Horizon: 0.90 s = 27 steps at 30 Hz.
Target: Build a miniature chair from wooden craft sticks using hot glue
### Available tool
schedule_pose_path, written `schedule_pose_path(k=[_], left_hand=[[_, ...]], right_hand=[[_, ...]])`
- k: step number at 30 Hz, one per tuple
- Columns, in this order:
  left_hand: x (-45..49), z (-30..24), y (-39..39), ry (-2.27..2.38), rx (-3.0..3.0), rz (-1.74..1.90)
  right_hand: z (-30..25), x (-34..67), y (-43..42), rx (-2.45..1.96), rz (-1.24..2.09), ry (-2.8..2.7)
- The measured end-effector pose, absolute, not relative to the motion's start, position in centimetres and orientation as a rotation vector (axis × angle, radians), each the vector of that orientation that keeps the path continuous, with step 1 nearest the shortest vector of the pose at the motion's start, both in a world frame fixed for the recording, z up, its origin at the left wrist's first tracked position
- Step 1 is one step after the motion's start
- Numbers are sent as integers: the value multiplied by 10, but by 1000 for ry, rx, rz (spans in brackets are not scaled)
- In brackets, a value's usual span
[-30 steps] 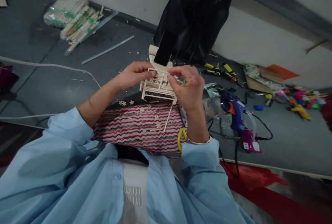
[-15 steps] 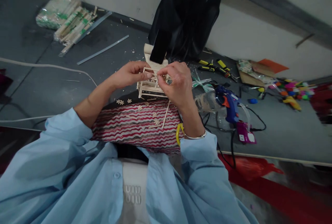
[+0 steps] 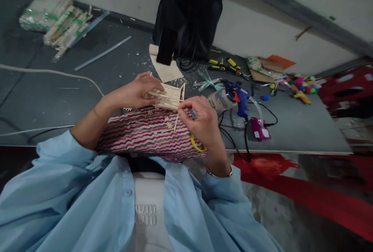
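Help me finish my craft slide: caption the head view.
Left hand and right hand handle a wooden stick frame near striped cloth and a glue gun.

Left tabletop point(image 3: 43, 106): a hand could pass between the two white cables point(image 3: 29, 70).
Beyond right hand point(image 3: 201, 121): bottle point(image 3: 220, 100) and glue gun point(image 3: 243, 105) block.
Ahead: phone point(image 3: 166, 46), black bag point(image 3: 195, 18) obstruct.

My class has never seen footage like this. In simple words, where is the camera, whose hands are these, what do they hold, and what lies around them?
There is no machine. The camera is worn on a person's head, looking forward and down at their own bare hands. The left hand grips a small wooden stick frame; the right hand pinches at its right end, though exactly which stick is too small to tell. Flower-shaped pieces lie on a striped cloth. The grey table also bears a blue glue gun and bagged sticks.
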<state>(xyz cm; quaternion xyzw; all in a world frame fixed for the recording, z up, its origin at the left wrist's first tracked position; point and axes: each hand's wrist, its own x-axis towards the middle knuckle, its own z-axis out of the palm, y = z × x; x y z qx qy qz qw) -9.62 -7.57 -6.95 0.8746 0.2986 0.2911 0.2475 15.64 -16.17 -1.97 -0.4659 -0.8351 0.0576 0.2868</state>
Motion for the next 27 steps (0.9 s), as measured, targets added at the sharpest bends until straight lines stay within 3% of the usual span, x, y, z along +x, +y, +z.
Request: schedule_pose_path(k=[5,12,14,18,22,27], left_hand=[[-77,-52,-131,776,2556,916],[-40,-72,-187,969,2725,548],[-40,-83,-188,1011,2585,566],[-47,-96,-187,980,1919,868],[-44,-92,-187,799,1204,949],[-32,-80,-191,669,897,1014]], right_hand=[[-41,153,-188,-1309,206,-2119],[-62,156,-215,-1392,415,-2060],[-72,177,-220,-1518,443,-1968],[-95,238,-229,-1900,66,-1960],[-109,268,-229,-1930,111,-2120],[-99,265,-210,-1981,231,-2064]])
